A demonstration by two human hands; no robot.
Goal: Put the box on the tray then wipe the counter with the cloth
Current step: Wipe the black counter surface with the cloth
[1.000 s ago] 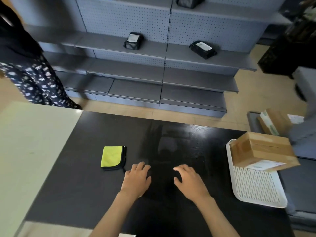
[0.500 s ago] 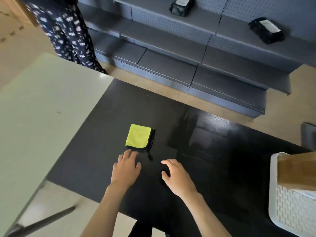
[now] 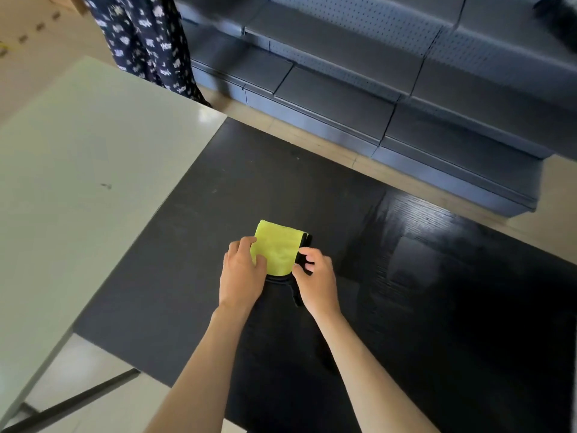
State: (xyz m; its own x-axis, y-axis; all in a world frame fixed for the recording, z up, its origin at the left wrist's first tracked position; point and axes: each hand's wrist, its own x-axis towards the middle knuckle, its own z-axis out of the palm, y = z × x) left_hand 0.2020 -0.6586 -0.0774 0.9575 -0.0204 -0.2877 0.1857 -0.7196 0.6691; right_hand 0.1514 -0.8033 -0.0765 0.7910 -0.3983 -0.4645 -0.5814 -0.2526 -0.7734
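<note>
I see the cloth [image 3: 279, 247], a folded yellow square with black trim, flat on the dark wood-grain counter [image 3: 437, 292]. My left hand [image 3: 240, 273] presses its near-left corner; my right hand [image 3: 315, 276] pinches its black right edge.

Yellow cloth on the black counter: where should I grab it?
Grab the cloth by its black-trimmed right edge, coming from above. It lies flat and folded, and that edge is where the right hand already pinches; the left hand steadies the other side.
</note>
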